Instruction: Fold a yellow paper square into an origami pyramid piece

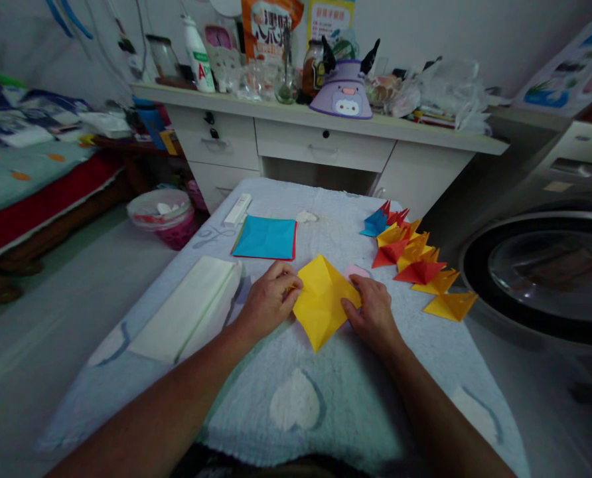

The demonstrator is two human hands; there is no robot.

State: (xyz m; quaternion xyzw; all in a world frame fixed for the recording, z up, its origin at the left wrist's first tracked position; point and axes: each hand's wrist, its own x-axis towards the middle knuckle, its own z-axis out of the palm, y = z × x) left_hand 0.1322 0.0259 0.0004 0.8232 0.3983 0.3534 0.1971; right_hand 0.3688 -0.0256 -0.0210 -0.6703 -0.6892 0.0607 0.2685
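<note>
A yellow sheet of origami paper (322,304) with fold creases is held up between both hands, one corner pointing toward me. My left hand (272,297) pinches its left corner between thumb and fingers. At the opposite corner, my right hand (374,311) grips the paper with the thumb in front. Beyond the left hand lies a stack of square paper (266,238), blue on top with red edges showing below. To the right stand several folded paper cranes (415,249) in yellow, red and blue, arranged in rows.
A pale cloth (296,398) covers the table. On its left rest a white paper packet (189,305) and a small white box (238,210). Behind stands a cluttered white desk (296,143). A pink waste bin (169,222) is at left, a washing machine (549,265) at right.
</note>
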